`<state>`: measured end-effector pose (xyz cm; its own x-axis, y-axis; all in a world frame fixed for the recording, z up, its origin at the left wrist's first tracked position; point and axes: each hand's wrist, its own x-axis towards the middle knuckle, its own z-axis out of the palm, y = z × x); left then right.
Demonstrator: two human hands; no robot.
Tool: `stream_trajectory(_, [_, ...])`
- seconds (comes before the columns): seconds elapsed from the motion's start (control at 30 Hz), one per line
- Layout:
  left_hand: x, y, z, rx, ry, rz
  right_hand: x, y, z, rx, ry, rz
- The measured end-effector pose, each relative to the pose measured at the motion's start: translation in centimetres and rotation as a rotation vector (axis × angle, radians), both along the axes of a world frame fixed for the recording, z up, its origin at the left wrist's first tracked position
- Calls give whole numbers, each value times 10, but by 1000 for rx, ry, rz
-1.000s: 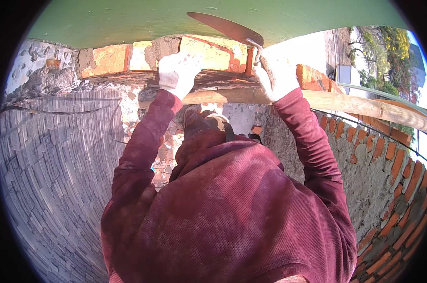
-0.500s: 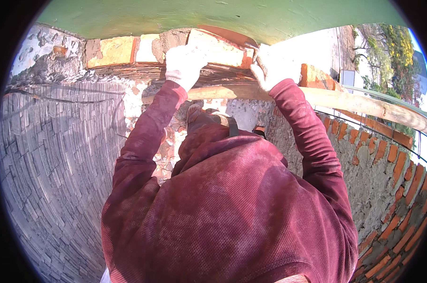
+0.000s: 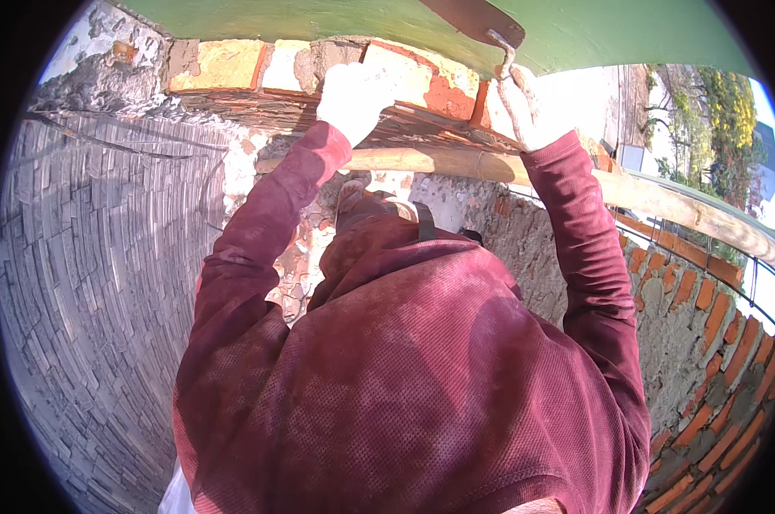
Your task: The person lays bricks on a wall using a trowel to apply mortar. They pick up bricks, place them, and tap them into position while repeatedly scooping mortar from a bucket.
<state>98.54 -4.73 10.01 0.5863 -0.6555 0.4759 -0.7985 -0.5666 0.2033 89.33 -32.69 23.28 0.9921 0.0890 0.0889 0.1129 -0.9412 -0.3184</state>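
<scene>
My left hand (image 3: 357, 101), washed out by glare, is closed over the left end of a brick (image 3: 429, 79) with yellow patches and an orange corner. The brick lies on the top course of a wall. A trowel (image 3: 475, 19) is in my right hand (image 3: 531, 110), its brown blade raised past the wall top against the green surface and its bent shank near the fingers. My right hand is just right of the brick, beside another orange brick (image 3: 488, 110) that it partly hides. To the left, grey mortar (image 3: 332, 56) lies next to several yellowish bricks (image 3: 229, 64).
A wooden pole (image 3: 430, 163) runs across just below the wall top and on to the right. Grey layered stone cladding (image 3: 105, 257) covers the left side. At the right is a rough brick wall (image 3: 704, 343) with mortar. The green surface (image 3: 319, 17) borders the bricks beyond.
My right hand has moved right, and the trowel has risen from the brick's right end to in front of the green surface. My left hand stays at the same brick; the whole view has shifted slightly.
</scene>
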Motion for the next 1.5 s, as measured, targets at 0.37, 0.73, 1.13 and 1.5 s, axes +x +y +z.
stream_trajectory(0.37, [0, 0, 13, 17, 53, -10, -7, -1, -7, 339, 141, -197])
stream_trajectory(0.73, [12, 0, 8, 107, 169, -57, 14, -18, -13, -234, 378, 11])
stream_trajectory(1.13, [19, -2, 23, 304, 93, -107, -64, 6, -12, -380, 130, -197])
stream_trajectory(1.5, [32, -73, 72, 605, 21, -344, -198, 100, 2, 806, 427, -818])
